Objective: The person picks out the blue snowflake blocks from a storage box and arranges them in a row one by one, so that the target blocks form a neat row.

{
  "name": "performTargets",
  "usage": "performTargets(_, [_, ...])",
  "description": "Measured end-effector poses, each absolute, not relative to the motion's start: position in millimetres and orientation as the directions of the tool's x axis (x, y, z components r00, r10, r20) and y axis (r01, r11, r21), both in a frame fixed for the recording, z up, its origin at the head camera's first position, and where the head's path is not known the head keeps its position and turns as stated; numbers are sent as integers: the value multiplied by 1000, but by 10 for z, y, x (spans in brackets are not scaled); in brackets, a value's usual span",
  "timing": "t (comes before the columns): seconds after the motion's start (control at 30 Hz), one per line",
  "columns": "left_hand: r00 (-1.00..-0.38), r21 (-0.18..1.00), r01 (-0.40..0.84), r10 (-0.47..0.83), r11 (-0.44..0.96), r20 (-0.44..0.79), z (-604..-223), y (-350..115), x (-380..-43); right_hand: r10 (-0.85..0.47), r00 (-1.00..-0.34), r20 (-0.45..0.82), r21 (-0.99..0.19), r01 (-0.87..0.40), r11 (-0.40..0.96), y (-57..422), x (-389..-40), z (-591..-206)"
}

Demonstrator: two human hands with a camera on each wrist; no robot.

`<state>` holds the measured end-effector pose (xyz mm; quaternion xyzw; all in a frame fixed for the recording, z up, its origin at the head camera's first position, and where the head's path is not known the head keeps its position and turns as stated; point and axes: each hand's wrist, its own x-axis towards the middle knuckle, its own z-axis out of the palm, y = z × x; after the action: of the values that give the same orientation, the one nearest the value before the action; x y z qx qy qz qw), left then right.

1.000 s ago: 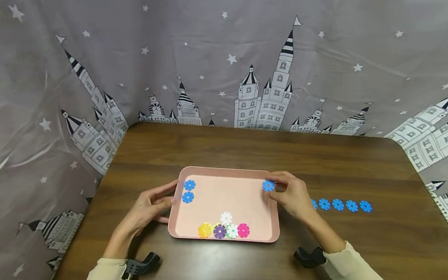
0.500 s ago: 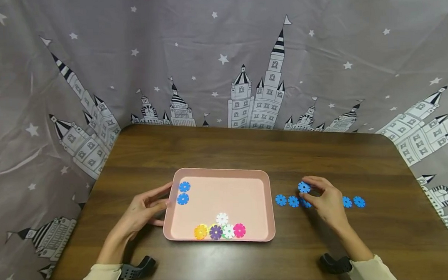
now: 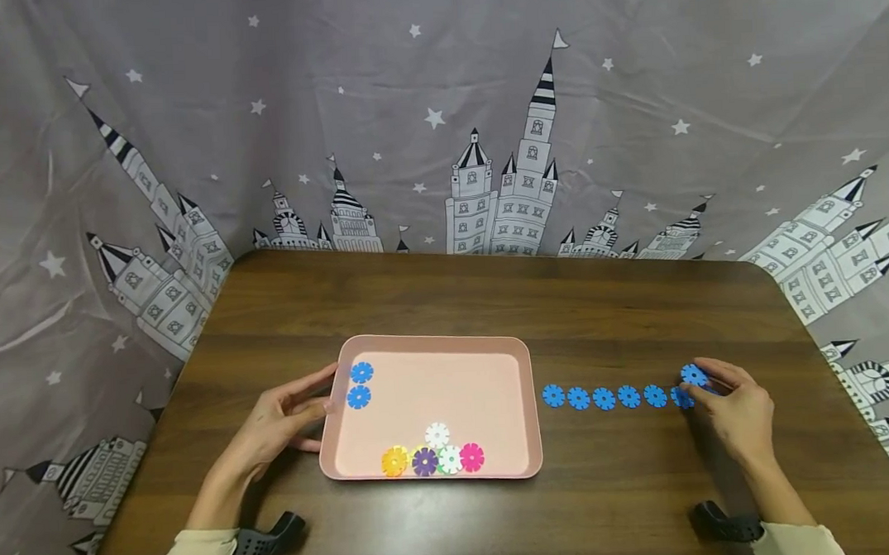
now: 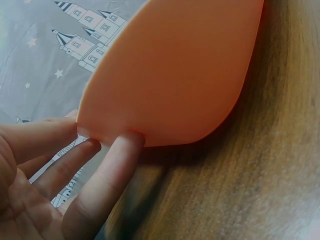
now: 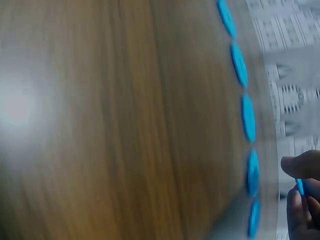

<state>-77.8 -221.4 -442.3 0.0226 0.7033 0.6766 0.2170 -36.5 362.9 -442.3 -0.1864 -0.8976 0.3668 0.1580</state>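
Note:
My left hand (image 3: 272, 422) holds the left side of a pink tray (image 3: 531, 406), its thumb and fingers at the wall; the left wrist view shows the tray (image 4: 170, 75) close up. At the right, my right hand (image 3: 739, 405) pinches a blue snowflake disc (image 3: 693, 374) between thumb and fingers, just above the right end of a row of blue snowflake discs (image 3: 604, 399) on the table. That hand partly covers the row's end. In the right wrist view the pinched disc (image 5: 300, 186) appears edge-on.
Two blue discs (image 3: 360, 385) lie at the tray's left wall. Yellow, purple, white and pink discs (image 3: 425, 461) cluster at its front wall. The wooden table (image 3: 430, 295) ends at a grey curtain (image 3: 376, 82) with printed castles.
My right hand has travelled rightward with the blue disc, from the tray's right rim, along the row, to the row's right end. My left hand stays at the tray.

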Motion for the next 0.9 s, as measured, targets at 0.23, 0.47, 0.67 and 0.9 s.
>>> performTargets(0.23, [-904, 958, -268, 320, 99, -285, -4418, -2226, -759, 562, -820, 104, -657, 368, 658, 3976, -275, -4450])
performTargets(0.47, [-904, 962, -255, 328, 101, -274, -4424, -2236, -754, 610, -790, 55, -571, 476, 669, 4159, -202, -4560])
performTargets(0.67, [-904, 963, -250, 332, 96, -268, -4435, -2234, -759, 613, -790, 19, -554, 502, 664, 4198, -214, -4549])
performTargets(0.9, [-903, 962, -252, 331, 106, -273, -4419, -2229, -772, 610, -792, -9, -558, 510, 655, 4193, -199, -4552])
